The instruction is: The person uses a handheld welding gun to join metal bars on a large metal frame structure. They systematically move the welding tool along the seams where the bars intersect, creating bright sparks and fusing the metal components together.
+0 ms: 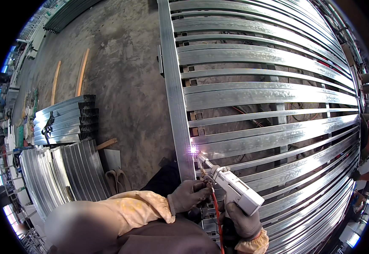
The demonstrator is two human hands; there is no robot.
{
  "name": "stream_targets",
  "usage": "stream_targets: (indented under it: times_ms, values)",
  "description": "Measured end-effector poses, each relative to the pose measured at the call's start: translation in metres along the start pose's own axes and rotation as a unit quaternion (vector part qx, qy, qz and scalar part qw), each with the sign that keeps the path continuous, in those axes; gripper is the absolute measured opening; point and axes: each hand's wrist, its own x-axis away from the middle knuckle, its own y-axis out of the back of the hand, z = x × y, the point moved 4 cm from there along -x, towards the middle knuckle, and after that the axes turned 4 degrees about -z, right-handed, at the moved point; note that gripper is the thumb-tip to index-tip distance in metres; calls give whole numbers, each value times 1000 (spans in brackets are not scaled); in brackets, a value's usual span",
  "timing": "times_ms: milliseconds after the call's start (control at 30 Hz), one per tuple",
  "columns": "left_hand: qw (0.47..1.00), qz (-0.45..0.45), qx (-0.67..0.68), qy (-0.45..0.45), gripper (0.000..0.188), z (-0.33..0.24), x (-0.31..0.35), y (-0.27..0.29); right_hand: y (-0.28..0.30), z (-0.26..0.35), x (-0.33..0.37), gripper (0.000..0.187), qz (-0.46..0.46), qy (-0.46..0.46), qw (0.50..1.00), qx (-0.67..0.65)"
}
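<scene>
My right hand [244, 221], in a grey glove, is wrapped around the grip of a white handheld welding gun [238, 190]. The gun's metal nozzle points up and left at the joint between a long steel side rail [174, 101] and a crosswise steel tube [252, 137]. A bright pinkish-white weld spot [193, 150] glows there. My left hand [188, 196], also gloved, closes its fingers at the front of the gun, by the thin feed tube and fittings below the nozzle. A red hose [216, 211] runs down from these fittings between my hands.
Several parallel steel tubes fill the right side, with gaps showing the floor and cables. Bundled steel profiles [59, 122] and ribbed metal lengths [80, 165] lie at left, near two wooden strips [82, 72]. Another person's arm [368, 137] shows at the far right edge.
</scene>
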Motion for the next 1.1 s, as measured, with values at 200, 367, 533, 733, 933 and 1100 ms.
stream_targets:
  times_ms: [200, 367, 533, 733, 933, 1100]
  values:
    - [1000, -5, 12, 0, 25, 6, -2, 1, 0, -1, 0, 32, 3, 2, 1000, -6]
    - [1000, 4, 21, -14, 25, 7, -3, 0, 1, 0, 1, 35, 3, 0, 1000, -10]
    - [1000, 6, 7, 0, 26, 9, -3, 0, 1, -1, 3, 31, 5, 1, 1000, 3]
    - [1000, 5, 15, -5, 28, 10, -5, 1, -2, 4, 0, 21, -4, 26, 999, 42]
    - [1000, 9, 29, -1, 26, 8, -4, -1, -2, 3, 0, 23, -1, 6, 999, 33]
    - [1000, 5, 19, 2, 25, 6, -3, -1, 0, 2, -1, 25, 5, 9, 999, 45]
